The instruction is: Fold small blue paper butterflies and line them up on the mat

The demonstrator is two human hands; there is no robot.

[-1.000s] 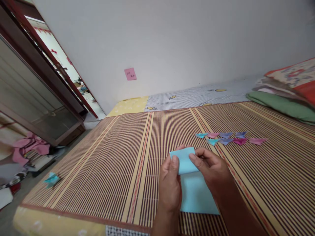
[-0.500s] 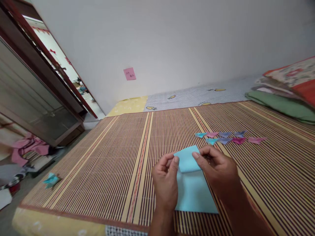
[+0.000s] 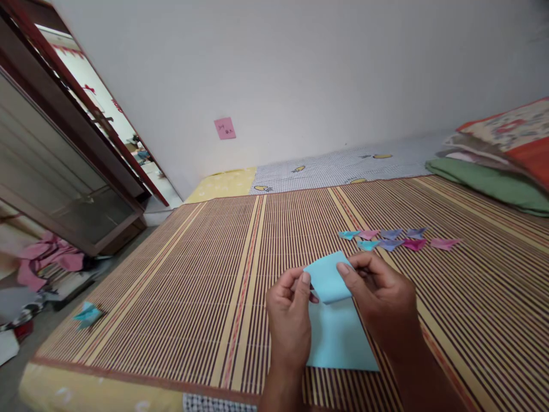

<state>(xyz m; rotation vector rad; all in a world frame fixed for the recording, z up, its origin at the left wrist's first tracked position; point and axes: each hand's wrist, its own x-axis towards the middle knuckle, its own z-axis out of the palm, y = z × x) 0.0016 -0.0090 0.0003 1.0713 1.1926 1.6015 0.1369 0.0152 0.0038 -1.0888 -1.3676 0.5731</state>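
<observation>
A small light blue folded paper (image 3: pixel 327 278) is pinched between both my hands above the striped bamboo mat (image 3: pixel 206 274). My left hand (image 3: pixel 289 320) grips its left edge with thumb and fingers curled. My right hand (image 3: pixel 377 300) pinches its right edge with the thumb on top. Under my hands a larger light blue sheet (image 3: pixel 338 340) lies flat on the mat. Farther back lies a row of several small folded paper pieces (image 3: pixel 397 240) in blue, pink, purple and magenta.
Another small blue folded paper (image 3: pixel 87 314) sits at the mat's left edge. Folded bedding and a green pillow (image 3: pixel 493 183) are stacked at the right. A glass-door cabinet (image 3: pixel 60 166) and pink clothes (image 3: pixel 47 260) stand left. A pink note (image 3: pixel 225 128) sticks on the wall.
My left hand has slid from lying over the paper to pinching its left edge. The small paper has tilted and lifted slightly; my right hand keeps its grip.
</observation>
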